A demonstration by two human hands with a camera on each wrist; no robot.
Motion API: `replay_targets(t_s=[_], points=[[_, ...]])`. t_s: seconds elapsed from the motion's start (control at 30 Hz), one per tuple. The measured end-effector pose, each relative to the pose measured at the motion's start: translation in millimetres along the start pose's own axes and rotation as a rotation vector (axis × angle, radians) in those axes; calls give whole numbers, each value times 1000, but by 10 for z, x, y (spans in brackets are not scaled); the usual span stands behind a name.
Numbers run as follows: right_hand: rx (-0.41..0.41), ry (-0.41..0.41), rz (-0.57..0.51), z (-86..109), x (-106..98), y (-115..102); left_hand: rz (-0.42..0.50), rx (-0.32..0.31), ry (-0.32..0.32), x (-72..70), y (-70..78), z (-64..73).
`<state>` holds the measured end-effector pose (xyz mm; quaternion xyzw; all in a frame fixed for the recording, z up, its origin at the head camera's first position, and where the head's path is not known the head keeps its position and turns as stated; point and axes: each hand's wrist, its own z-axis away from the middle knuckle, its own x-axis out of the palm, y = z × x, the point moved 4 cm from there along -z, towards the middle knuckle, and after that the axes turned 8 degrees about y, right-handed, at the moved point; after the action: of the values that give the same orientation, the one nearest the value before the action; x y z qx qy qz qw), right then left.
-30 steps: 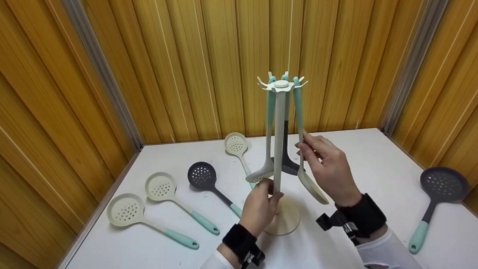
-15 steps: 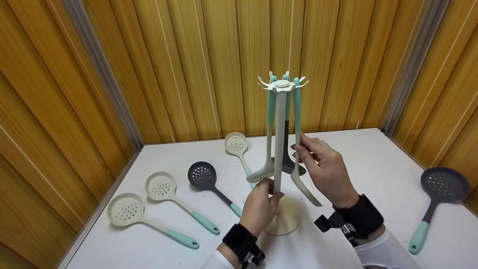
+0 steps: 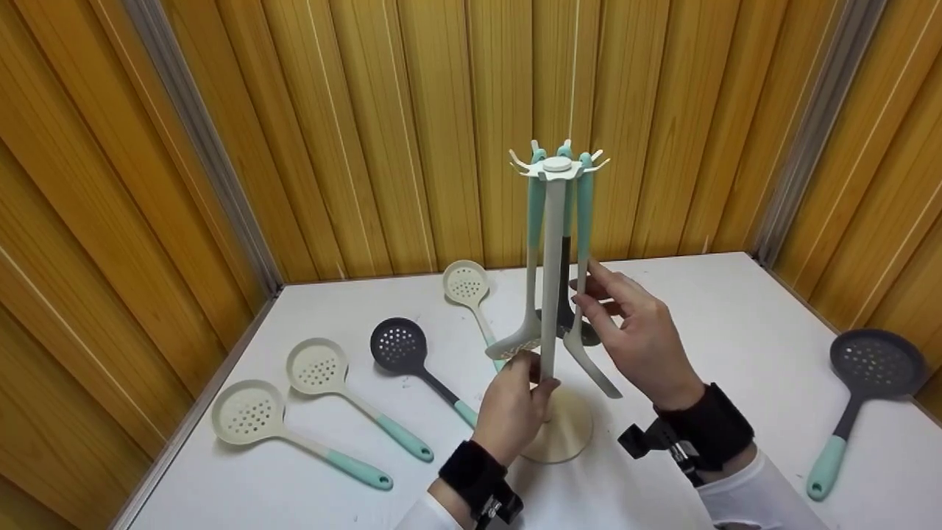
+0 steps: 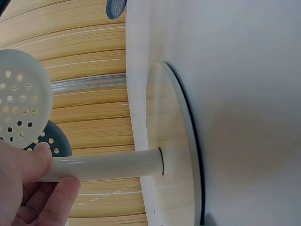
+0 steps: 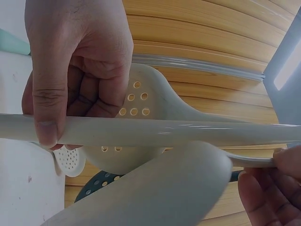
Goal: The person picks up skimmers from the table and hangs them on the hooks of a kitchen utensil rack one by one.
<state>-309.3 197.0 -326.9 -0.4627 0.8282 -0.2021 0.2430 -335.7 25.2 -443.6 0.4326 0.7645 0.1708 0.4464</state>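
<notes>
A cream utensil rack [image 3: 552,280] with a hooked top [image 3: 557,166] stands upright on its round base [image 3: 572,427]. My left hand [image 3: 511,405] grips the pole low down; in the left wrist view, the thumb and fingers are around the pole [image 4: 108,167]. With its thumb and fingers, my right hand [image 3: 644,331] pinches the shaft of a cream utensil with a teal handle and solid slanting head [image 3: 593,369], hung from a right-hand hook. Its head [image 5: 155,188] looms large in the right wrist view. A cream skimmer [image 3: 516,341] and a dark skimmer [image 3: 565,291] hang beside it.
On the white table [image 3: 706,294], two cream skimmers [image 3: 249,414] [image 3: 316,368], a dark skimmer [image 3: 399,346] and another cream skimmer [image 3: 466,283] lie left of the rack. A dark skimmer [image 3: 876,362] lies at far right. Wood-look walls [image 3: 412,132] enclose the table.
My right hand has shifted slightly left, and the lower end of the utensil it pinches has swung left toward the pole, turning more edge-on. The left hand has stayed on the pole.
</notes>
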Motion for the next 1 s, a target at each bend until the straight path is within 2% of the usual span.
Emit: replay_targets(t_s=[0.4,0.63,0.83,1.0], points=[[32,6,23,-2,27,25,0,-12,-10,-3,-5,-2],[50,-11,21,-2,43,26,-3,9,-4,-2,-7,4],[52,-11,28,-1,48,25,-6,-9,-12,-2,-12,2],[47,-10,29,2,49,29,26,-36,-40,10,-9,5]])
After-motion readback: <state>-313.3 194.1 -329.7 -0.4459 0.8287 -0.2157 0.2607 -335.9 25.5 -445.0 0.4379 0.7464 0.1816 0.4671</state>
